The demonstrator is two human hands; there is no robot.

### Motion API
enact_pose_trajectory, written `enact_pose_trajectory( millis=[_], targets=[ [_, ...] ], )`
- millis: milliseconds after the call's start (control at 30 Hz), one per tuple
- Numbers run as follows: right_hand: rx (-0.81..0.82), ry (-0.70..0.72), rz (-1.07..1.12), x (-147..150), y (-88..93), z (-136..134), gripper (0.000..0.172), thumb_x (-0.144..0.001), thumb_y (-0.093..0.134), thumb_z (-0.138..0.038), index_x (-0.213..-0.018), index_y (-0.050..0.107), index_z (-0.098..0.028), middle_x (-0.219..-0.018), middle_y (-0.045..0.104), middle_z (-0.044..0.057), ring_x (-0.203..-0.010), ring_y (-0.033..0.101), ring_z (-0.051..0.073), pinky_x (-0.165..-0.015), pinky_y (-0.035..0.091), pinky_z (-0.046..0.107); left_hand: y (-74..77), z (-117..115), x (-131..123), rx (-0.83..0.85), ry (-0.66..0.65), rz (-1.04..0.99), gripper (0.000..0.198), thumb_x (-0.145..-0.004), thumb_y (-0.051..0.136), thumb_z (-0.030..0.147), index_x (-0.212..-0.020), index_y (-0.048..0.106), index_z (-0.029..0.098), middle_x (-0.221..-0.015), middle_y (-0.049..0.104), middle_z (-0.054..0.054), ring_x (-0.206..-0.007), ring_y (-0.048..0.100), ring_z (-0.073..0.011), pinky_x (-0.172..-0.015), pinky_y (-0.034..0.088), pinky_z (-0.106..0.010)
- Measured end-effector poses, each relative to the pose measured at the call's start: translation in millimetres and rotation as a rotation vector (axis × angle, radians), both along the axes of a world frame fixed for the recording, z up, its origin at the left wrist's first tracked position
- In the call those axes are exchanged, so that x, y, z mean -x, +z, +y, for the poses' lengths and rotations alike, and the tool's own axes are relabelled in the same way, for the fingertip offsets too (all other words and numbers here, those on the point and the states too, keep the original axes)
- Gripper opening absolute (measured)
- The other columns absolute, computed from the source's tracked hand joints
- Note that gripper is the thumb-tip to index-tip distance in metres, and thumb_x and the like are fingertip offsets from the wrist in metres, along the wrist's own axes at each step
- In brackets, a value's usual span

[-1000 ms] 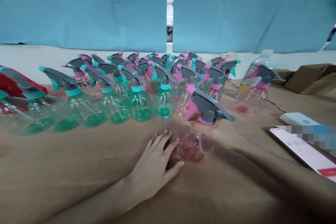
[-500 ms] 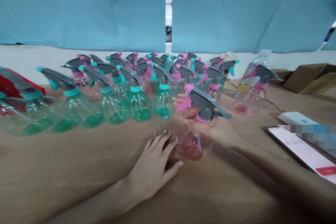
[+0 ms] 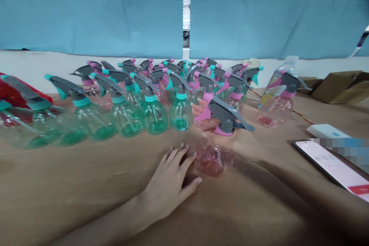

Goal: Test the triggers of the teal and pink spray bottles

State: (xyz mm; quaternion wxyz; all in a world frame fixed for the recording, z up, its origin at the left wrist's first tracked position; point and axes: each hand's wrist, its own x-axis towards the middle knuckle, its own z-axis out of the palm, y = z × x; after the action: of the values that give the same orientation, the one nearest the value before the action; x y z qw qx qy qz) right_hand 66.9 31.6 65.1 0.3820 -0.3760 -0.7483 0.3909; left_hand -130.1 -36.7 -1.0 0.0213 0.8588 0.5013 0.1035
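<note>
A pink-tinted spray bottle (image 3: pixel 211 161) with a grey and pink trigger head (image 3: pixel 226 113) stands in front of me on the table. My left hand (image 3: pixel 170 182) lies palm down with its fingers apart, the fingertips close beside the bottle's base; whether they touch it I cannot tell. Behind the bottle's neck is my right hand (image 3: pixel 243 140), partly covered by the trigger head. Its fingers stretch out to the left past the pink trigger, and no grip on the bottle shows. A green-tinted spray bottle (image 3: pixel 181 113) stands just beyond, at the near row's right end.
Green spray bottles (image 3: pixel 127 119) form a row to the left, with several pink and green ones behind. Another pink spray bottle (image 3: pixel 275 111) stands at right beside a clear bottle (image 3: pixel 286 67). A phone (image 3: pixel 328 165), a white box (image 3: pixel 330 130) and a cardboard box (image 3: pixel 340 86) lie farther right.
The view has shifted very slightly. Both hands and the pink spray bottle keep their places.
</note>
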Motion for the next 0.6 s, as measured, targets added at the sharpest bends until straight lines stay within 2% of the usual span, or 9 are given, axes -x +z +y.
enact_pose_trajectory(
  millis=[133,367,600],
  targets=[
    [0.006,0.006,0.006,1.0,0.9,-0.7,0.006,-0.078,0.056,-0.029,-0.079,0.060,-0.026,-0.078,0.068,0.000,-0.085,0.066,0.021,-0.082,0.052,0.039,0.2,-0.4,-0.3,-0.003,-0.002,-0.003,0.051,-0.091,0.048,0.047,-0.132,0.047,0.016,-0.141,0.044,-0.015,-0.129,0.038,-0.0314,-0.103,0.034,-0.053],
    [-0.008,-0.001,0.008,3.8,-0.1,2.2,0.005,-0.076,0.057,-0.025,-0.071,0.057,-0.024,-0.069,0.064,0.000,-0.078,0.065,0.021,-0.072,0.053,0.034,-1.3,1.6,-0.5,-0.012,-0.002,-0.002,0.052,-0.091,0.048,0.048,-0.132,0.047,0.017,-0.141,0.044,-0.015,-0.130,0.038,-0.0314,-0.103,0.034,-0.052],
    [-0.027,-0.020,-0.021,3.8,-0.5,4.3,0.002,-0.076,0.059,-0.025,-0.075,0.060,-0.025,-0.074,0.067,0.000,-0.080,0.065,0.021,-0.075,0.053,0.035,-1.7,1.1,-0.2,-0.030,-0.005,-0.001,0.051,-0.091,0.048,0.048,-0.132,0.047,0.018,-0.140,0.045,-0.014,-0.129,0.039,-0.0310,-0.103,0.034,-0.052]
  ],
)
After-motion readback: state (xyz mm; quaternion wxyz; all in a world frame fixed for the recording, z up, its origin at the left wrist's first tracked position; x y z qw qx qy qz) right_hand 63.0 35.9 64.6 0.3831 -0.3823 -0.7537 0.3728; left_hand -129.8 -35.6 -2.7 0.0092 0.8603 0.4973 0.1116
